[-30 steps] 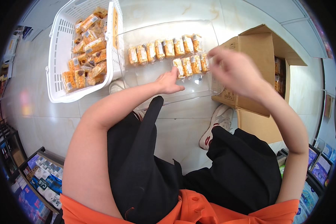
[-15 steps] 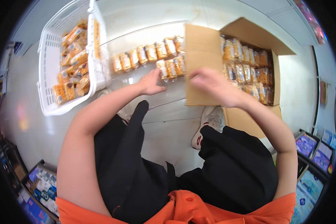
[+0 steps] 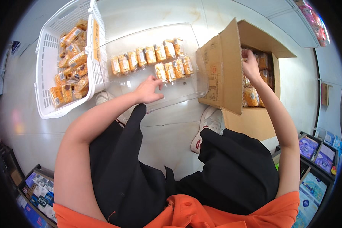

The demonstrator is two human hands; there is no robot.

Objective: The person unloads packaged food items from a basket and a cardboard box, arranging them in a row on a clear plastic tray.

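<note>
On the floor lies a clear plastic tray (image 3: 182, 89) holding two rows of small clear-wrapped orange-yellow snack packs (image 3: 150, 56). My left hand (image 3: 150, 90) hovers over its near part, just below the front row, with loosely bent fingers apart and nothing in them. My right hand (image 3: 250, 68) reaches into an open cardboard box (image 3: 212, 72) at the right. More snack packs (image 3: 251, 97) fill that box. The raised flap partly hides my right fingers and the packs near them, so I cannot tell whether they grip one.
A white plastic basket (image 3: 45, 76) at the left contains many loose snack packs (image 3: 72, 64). My shoes (image 3: 207, 127) stand between the tray and my knees. Shelves with packaged goods (image 3: 313, 148) border the lower right, and others (image 3: 40, 193) the lower left.
My right hand has moved right, from above the box flap into the box. The flap now stands more upright, leaving more of the tray visible. My left hand has barely shifted.
</note>
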